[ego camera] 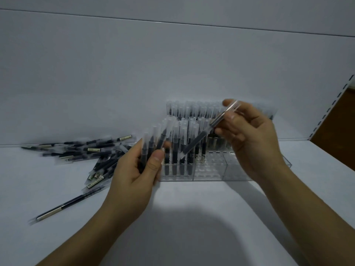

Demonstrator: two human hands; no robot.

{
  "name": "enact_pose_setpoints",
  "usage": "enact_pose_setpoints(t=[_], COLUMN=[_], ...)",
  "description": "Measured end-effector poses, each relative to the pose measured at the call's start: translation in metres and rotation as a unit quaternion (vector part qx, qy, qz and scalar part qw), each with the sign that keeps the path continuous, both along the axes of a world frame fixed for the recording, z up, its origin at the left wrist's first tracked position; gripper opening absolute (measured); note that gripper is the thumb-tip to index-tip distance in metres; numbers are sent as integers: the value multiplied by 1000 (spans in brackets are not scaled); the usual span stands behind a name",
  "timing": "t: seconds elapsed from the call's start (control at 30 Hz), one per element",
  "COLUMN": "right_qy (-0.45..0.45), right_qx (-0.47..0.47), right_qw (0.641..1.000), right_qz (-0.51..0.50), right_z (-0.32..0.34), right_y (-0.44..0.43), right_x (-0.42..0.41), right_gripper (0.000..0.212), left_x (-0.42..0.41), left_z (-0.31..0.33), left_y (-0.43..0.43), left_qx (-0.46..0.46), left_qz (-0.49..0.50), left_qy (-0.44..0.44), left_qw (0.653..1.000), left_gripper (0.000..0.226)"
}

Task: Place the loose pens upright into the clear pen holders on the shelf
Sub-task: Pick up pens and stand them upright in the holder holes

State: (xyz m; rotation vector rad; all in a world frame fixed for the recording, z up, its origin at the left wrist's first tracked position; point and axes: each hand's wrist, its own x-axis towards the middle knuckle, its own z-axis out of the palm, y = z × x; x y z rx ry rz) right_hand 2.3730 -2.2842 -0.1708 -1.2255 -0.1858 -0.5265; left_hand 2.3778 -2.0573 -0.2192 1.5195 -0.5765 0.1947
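Bare forearms fill the bottom of the view above the white shelf (192,212). At far left a lone dark pen with a pale label band (55,210) lies flat on it. It is apart from the heap of loose dark pens with frosted caps (82,150), which lie criss-crossed further back near the back panel.

Next, the left hand (138,169) has fingers and thumb curled round a fanned bundle of several such pens (153,139), caps up, just left of the clear plastic pen holder (211,169). That holder's left compartment carries standing pens, its middle part shows empty holes, and its right part looks empty too. Behind it a rear row of capped pens (192,109) stands full.

The right hand (251,139), higher and further right, pinches a single dark pen with a clear cap (203,139) near its cap end between thumb and fingertips. Its long axis slants from upper right at the hand down to lower left. The lower end sits in front of the standing pens, between the 2 hands.

I judge the coming move turns on swinging that axis upright and shifting the lower end rightward to the empty holes. These lie below the right hand, the nearer one.
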Motion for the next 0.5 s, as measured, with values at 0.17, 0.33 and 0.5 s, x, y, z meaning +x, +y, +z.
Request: enact_pose_setpoints(t=[0.17, 0.33, 0.5], right_qy=[-2, -28, -41], right_qx=[-61, -185, -266], right_qw=[992, 963, 942], right_qz=[-107, -195, -201], right_z=[2, -3, -7], right_y=[-28, -36, -36], right_x=[7, 9, 11], right_gripper=[20, 24, 29], left_x=[-1, -1, -4], left_z=[4, 5, 10], left_y=[-1, 0, 0], left_qx=[0, -25, -37], left_qz=[18, 12, -1], left_qy=[22, 53, 64], left_qw=[1000, 998, 997], left_gripper=[24, 21, 20])
